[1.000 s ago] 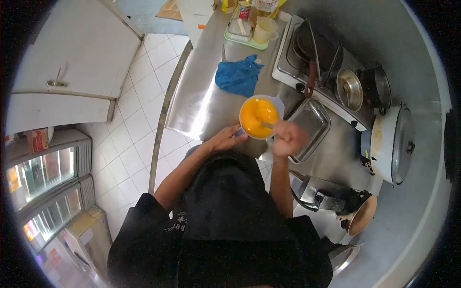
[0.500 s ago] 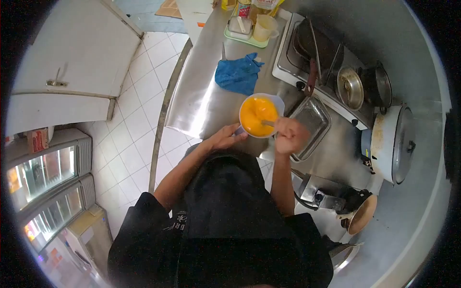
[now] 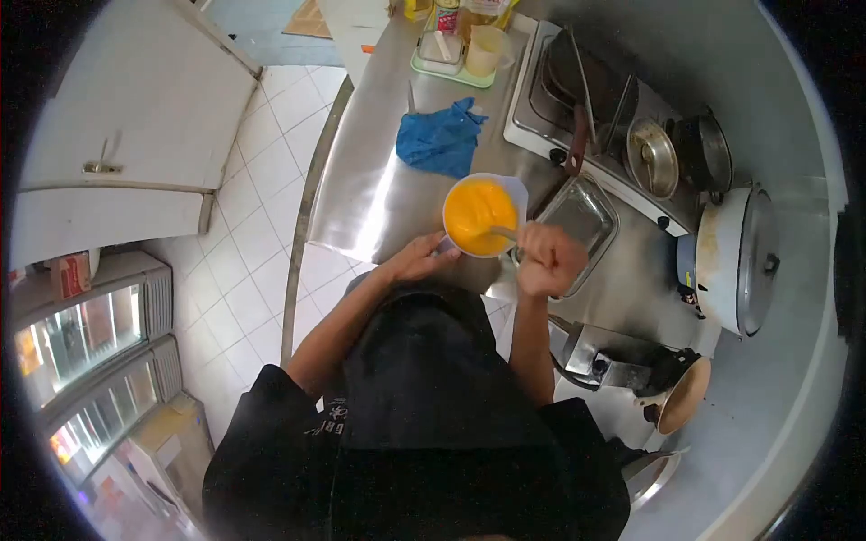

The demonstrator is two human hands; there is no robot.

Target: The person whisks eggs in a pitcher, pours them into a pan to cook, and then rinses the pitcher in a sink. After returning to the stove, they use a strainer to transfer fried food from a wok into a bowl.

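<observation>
On a stainless steel counter (image 3: 361, 194), a crumpled blue cloth (image 3: 440, 137) lay at the far left. Beyond it, a green tray (image 3: 471, 82) held a translucent jug (image 3: 484, 52). A gas stove (image 3: 528, 135) stood at the far right, with a brown-handled pan (image 3: 577, 142) on it; a large lidded pot (image 3: 717, 261) stood farther right. The right hand (image 3: 548, 259) covered part of a rectangular glass dish (image 3: 591, 215).

A lipped cup (image 3: 521, 191) of orange-yellow liquid (image 3: 478, 209) was at the counter's near side, between cloth and dish; whether it touched the steel could not be told. Its handle pointed near left, its lip far right. The left hand (image 3: 420, 260) pinched the handle between thumb and fingers. The right hand, curled into a fist, gripped a grey utensil (image 3: 502, 233), which slanted leftward into the liquid; its tip was hidden.

Compared with half a second earlier, the liquid's swirl had changed shape and the right hand looked less blurred, while the left hand's grip was the same.
</observation>
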